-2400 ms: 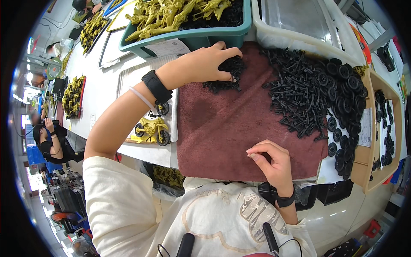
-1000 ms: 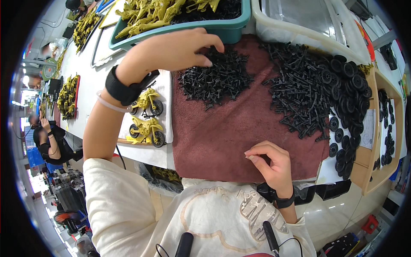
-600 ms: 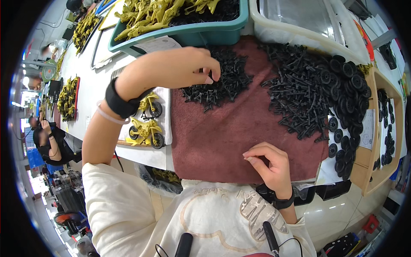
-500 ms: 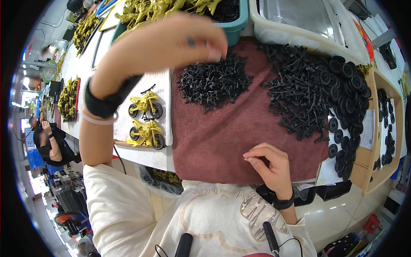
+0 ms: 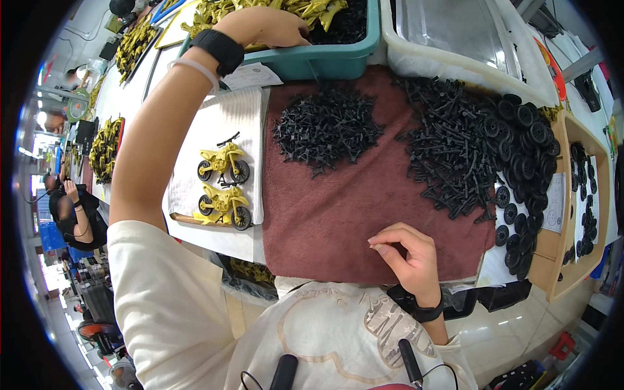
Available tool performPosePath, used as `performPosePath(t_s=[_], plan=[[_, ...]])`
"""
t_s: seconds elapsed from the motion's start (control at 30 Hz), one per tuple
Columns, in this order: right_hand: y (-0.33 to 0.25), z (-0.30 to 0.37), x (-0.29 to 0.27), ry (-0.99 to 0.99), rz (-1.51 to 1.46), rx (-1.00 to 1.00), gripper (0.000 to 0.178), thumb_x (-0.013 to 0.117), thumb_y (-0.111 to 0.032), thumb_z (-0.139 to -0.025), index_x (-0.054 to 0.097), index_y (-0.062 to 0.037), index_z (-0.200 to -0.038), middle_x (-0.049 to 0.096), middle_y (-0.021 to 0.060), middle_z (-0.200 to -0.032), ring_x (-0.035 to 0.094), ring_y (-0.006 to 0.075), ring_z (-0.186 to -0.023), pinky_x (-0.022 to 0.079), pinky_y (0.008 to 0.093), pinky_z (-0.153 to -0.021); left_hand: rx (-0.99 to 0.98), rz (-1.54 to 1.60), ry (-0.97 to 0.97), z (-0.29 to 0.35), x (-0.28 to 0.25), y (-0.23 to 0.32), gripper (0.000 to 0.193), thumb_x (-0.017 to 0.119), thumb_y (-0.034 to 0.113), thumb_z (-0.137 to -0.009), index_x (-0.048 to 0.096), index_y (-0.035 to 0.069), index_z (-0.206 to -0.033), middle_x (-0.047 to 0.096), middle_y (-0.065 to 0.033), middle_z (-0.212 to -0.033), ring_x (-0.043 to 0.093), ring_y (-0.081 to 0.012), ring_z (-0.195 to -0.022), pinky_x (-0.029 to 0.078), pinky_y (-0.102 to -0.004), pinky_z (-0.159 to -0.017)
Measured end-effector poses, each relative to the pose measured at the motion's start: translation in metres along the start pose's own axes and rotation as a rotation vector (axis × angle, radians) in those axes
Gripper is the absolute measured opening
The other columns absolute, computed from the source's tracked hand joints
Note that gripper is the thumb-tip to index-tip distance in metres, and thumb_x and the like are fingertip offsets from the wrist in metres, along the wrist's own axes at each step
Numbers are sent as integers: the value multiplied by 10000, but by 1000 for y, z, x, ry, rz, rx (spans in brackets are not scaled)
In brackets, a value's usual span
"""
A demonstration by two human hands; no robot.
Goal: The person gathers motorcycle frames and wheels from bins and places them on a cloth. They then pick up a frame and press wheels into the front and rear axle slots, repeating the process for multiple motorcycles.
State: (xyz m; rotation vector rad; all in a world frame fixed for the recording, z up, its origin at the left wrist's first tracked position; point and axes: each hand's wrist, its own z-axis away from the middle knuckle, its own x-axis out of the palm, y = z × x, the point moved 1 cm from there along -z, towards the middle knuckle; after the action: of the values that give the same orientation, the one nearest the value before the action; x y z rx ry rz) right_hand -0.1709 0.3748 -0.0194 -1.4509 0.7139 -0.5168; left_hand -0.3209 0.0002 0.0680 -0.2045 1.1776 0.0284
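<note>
My left hand reaches over the near rim of a teal bin. Its fingertips dip in among yellow motorcycle body parts and black parts and are hidden. Above the maroon towel, my right hand is closed in a pinch, thumb against fingertips; anything between them is too small to make out. Two yellow toy motorcycles with black wheels, a farther one and a nearer one, lie on a white cloth at the left.
A pile of small black parts covers the towel's far middle. Black rod-like parts and black wheels spread on the right. Beyond them stand a clear plastic tub and a wooden tray. A co-worker is far left.
My left hand has moved away from above the small black parts, up and left into the teal bin. The right hand keeps its pinch almost in place.
</note>
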Motion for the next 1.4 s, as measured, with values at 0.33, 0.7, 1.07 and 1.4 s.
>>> performPosePath(t_s=[0.33, 0.7, 1.07, 1.4], plan=[[1, 1, -1, 10, -28, -2, 145, 674, 69, -829, 710, -1, -952, 701, 116, -887, 681, 218, -802, 524, 295, -721, -141, -96, -264, -27, 0, 11, 487, 444, 447, -1028, 648, 76, -1266, 698, -168, -1122, 702, -366, -736, 600, -430, -684], [0, 1, -1, -2, 21, -54, 137, 672, 61, -832, 703, 0, -950, 695, 117, -888, 673, 243, -804, 519, 303, -718, -187, 43, -259, -25, 2, 9, 678, 544, 401, -890, 450, 7, -1433, 683, -243, -1102, 682, -321, -741, 553, -418, -705], [4, 5, 1, -3, 23, -86, 136, 675, 40, -832, 703, -17, -953, 688, 115, -890, 658, 261, -806, 510, 327, -729, -216, 149, -209, -27, 12, -3, 710, 564, 429, -892, 411, 25, -1455, 596, -277, -1306, 676, -427, -1027, 570, -515, -831], [3, 2, 1, -9, 31, -58, 140, 678, 39, -826, 706, -21, -950, 694, 114, -893, 662, 263, -808, 513, 329, -740, -119, 151, -171, -30, 15, -15, 694, 582, 386, -884, 419, 23, -1452, 647, -175, -1069, 655, -278, -824, 521, -378, -642]])
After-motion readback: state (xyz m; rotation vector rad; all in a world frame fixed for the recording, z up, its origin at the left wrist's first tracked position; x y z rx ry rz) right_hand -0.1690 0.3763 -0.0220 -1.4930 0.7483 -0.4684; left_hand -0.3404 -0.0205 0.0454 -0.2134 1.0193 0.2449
